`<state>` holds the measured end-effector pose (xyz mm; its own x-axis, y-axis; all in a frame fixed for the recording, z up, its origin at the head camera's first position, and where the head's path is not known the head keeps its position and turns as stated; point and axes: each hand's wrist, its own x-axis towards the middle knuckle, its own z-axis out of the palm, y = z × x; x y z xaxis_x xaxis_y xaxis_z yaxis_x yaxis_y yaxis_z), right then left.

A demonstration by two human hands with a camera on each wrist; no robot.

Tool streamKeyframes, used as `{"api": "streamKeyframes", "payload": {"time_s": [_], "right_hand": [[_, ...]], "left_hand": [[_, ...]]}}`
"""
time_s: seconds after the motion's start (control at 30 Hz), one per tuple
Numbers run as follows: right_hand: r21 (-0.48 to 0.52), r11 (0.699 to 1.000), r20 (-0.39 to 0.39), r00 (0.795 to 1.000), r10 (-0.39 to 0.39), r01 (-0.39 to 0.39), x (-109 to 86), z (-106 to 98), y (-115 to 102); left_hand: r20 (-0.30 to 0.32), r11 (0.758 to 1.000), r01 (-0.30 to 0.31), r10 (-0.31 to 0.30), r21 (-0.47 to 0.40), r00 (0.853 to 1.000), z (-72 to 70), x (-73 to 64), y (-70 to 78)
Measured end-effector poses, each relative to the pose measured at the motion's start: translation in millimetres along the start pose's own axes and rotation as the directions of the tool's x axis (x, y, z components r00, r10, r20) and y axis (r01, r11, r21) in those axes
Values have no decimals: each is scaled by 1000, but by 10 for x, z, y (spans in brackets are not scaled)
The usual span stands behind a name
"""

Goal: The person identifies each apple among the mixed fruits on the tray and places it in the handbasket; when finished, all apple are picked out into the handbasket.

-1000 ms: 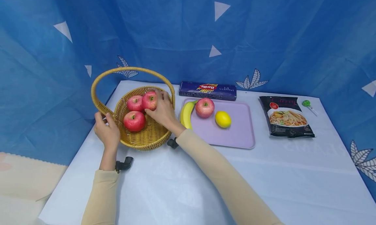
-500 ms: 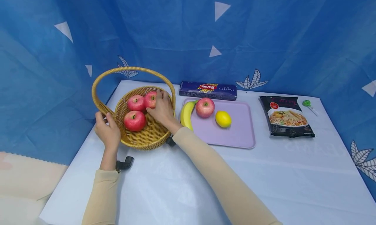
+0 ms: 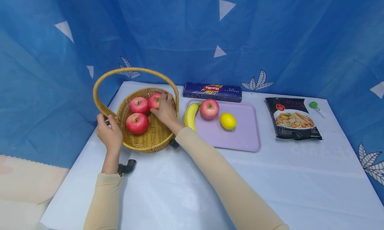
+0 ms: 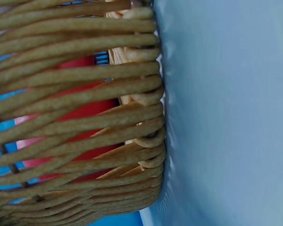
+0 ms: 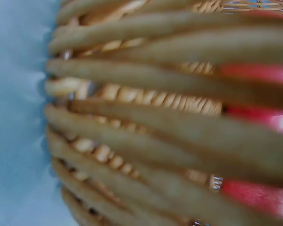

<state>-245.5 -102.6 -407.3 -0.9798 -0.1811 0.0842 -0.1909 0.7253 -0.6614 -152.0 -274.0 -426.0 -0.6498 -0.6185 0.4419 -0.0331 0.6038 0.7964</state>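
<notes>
A wicker basket point(image 3: 147, 150) with a tall arched handle stands at the left of the table. In it lie three red apples: one in front point(image 3: 137, 123), one behind it point(image 3: 139, 105), and one at the back right point(image 3: 154, 101). My left hand point(image 3: 110, 135) grips the basket's left rim by the foot of the handle, its thumb on the near side. Reaching over the right rim, my right hand point(image 3: 167, 112) holds the back-right apple, partly covering it. Both wrist views show the basket's woven wall point(image 4: 75, 127) close up, with red apple showing through gaps; neither hand appears there.
Right of the basket, a lilac tray point(image 3: 240, 140) carries a banana point(image 3: 190, 116), an apple point(image 3: 209, 109) and a lemon point(image 3: 228, 121). Behind it lies a blue spaghetti box point(image 3: 212, 92). Farther right are a black noodle packet point(image 3: 294, 118) and a green lollipop point(image 3: 313, 105).
My right hand and its apple have shifted slightly right inside the basket. The apple beside it has edged right too. My left hand stays put on the rim.
</notes>
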Motion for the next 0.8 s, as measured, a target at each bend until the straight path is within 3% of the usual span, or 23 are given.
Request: {"api": "streamKeyframes", "payload": {"time_s": [0.4, 0.8], "right_hand": [[76, 997, 68, 998, 11, -16, 55, -21, 9], [55, 998, 79, 996, 38, -42, 47, -6, 10]], "left_hand": [[-6, 1000, 4, -4, -12, 1000, 15, 18, 2], [-2, 1000, 13, -13, -4, 1000, 4, 9, 5]]}}
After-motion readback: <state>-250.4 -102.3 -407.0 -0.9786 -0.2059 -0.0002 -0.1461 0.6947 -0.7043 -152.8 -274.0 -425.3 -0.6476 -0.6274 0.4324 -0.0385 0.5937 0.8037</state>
